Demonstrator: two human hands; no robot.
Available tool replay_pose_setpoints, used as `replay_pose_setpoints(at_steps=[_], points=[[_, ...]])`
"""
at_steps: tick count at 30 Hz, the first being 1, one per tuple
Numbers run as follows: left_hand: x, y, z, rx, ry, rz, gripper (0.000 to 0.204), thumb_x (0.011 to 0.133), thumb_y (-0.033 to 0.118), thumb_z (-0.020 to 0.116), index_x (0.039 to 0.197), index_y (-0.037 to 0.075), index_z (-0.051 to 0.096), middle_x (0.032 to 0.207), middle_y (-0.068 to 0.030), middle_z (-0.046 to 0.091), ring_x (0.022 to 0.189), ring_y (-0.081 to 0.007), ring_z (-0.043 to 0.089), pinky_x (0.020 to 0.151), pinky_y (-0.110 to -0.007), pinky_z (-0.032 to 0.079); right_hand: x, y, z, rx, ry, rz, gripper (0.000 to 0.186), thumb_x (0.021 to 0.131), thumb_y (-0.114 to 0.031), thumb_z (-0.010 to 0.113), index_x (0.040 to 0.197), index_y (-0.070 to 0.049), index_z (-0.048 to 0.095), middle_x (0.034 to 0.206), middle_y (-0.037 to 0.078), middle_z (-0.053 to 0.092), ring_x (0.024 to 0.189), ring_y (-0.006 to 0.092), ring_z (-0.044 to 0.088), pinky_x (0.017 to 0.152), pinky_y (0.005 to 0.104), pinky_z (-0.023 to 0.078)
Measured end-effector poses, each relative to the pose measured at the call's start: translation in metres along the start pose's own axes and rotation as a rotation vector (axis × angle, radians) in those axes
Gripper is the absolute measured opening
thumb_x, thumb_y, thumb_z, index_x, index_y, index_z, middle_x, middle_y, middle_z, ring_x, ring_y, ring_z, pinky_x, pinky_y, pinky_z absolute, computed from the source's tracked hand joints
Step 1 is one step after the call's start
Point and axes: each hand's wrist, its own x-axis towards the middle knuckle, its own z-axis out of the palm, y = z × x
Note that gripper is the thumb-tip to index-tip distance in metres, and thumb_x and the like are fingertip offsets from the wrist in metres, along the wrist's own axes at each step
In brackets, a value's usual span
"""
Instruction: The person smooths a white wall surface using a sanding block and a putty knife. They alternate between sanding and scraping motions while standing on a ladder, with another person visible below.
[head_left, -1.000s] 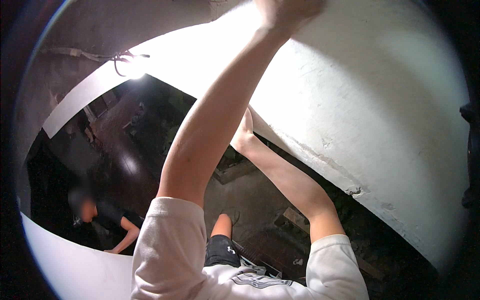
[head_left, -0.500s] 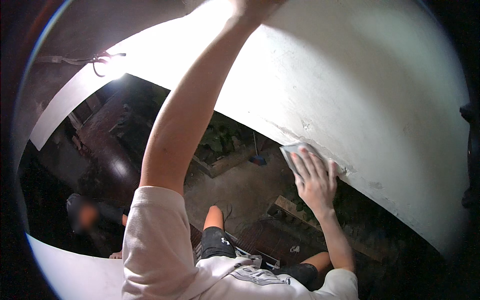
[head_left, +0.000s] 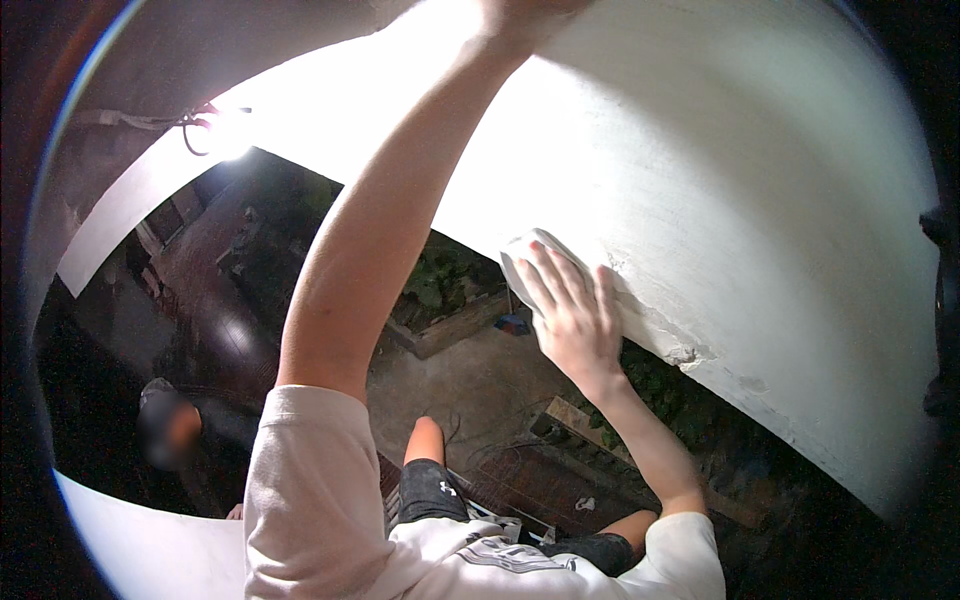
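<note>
My right hand [head_left: 578, 330] presses a flat grey sanding pad [head_left: 514, 262] against the lower edge of a curved white plastered surface [head_left: 740, 210]. Its fingers lie stretched over the pad and hold it to the plaster. Just right of that hand, the edge has a rough, chipped patch [head_left: 680, 352]. My left arm reaches up across the middle of the view. At the top border only the wrist and part of my left hand [head_left: 530, 22] show, against the brightly lit white surface; its fingers are out of the picture.
A glaring lamp [head_left: 228, 135] with a cable hangs at the upper left. Far below lie a dark ground with plants [head_left: 440, 275], a low ledge [head_left: 455, 328] and a blue dustpan-like thing [head_left: 512, 325]. Another person [head_left: 205, 425] is at the lower left, behind a white curved edge [head_left: 150, 520].
My right hand has slid up and to the left along the plaster edge with the sanding pad, uncovering the chipped patch. My left arm has shifted slightly right at the top.
</note>
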Motion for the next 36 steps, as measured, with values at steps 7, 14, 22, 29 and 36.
replay_pose_setpoints(at_steps=[7,14,22,29,36], points=[[0.001,-0.006,0.005,0.007,0.120,0.074,0.023,0.082,0.023,0.065,0.079,0.009,0.047,0.060,-0.0143,0.058,0.055,-0.0320,0.059,0.051,-0.041,0.045,0.068,-0.039,0.003,-0.002,0.075,-0.144,0.055,0.092,-0.030,0.047,0.146,-0.021,0.036,0.157,-0.005,0.023,0.142,0.0102,0.022,0.120,0.0420,0.009],[-0.001,-0.020,-0.008,0.019,0.071,0.014,0.025,0.082,0.024,0.068,0.081,0.009,0.048,0.064,-0.0148,0.059,0.056,-0.0337,0.060,0.051,-0.043,0.045,-0.006,-0.003,-0.005,0.073,-0.033,-0.020,0.086,0.078,-0.038,0.071,0.149,-0.032,0.024,0.157,-0.013,0.019,0.141,0.0055,0.023,0.120,0.0465,0.008],[-0.006,-0.024,-0.013,0.211,0.128,0.156,0.028,0.080,0.023,0.074,0.083,0.011,0.049,0.069,-0.0119,0.062,0.060,-0.0325,0.062,0.053,-0.042,0.047,-0.131,0.075,-0.028,-0.116,-0.024,0.193,0.076,0.081,-0.030,0.065,0.146,-0.043,0.028,0.158,-0.012,0.018,0.146,0.0134,0.015,0.119,0.0542,0.002],[-0.065,-0.040,-0.008,0.071,0.270,0.370,0.029,0.082,0.002,0.068,0.109,0.005,0.056,0.096,-0.0153,0.065,0.079,-0.0317,0.065,0.067,-0.040,0.051,-0.156,0.119,-0.044,-0.288,-0.028,0.245,0.065,0.085,-0.029,0.061,0.145,-0.039,0.036,0.155,-0.003,0.028,0.139,0.0252,0.031,0.116,0.0587,0.014],[-0.235,0.002,-0.102,0.064,-0.423,0.072,0.056,0.085,0.021,0.069,0.136,0.009,0.050,0.140,-0.0120,0.051,0.131,-0.0290,0.046,0.102,-0.045,0.040,-0.154,0.106,-0.031,-0.225,0.107,0.302,0.071,0.081,-0.035,0.064,0.146,-0.039,0.034,0.156,-0.005,0.027,0.142,0.0243,0.026,0.115,0.0616,0.008]])
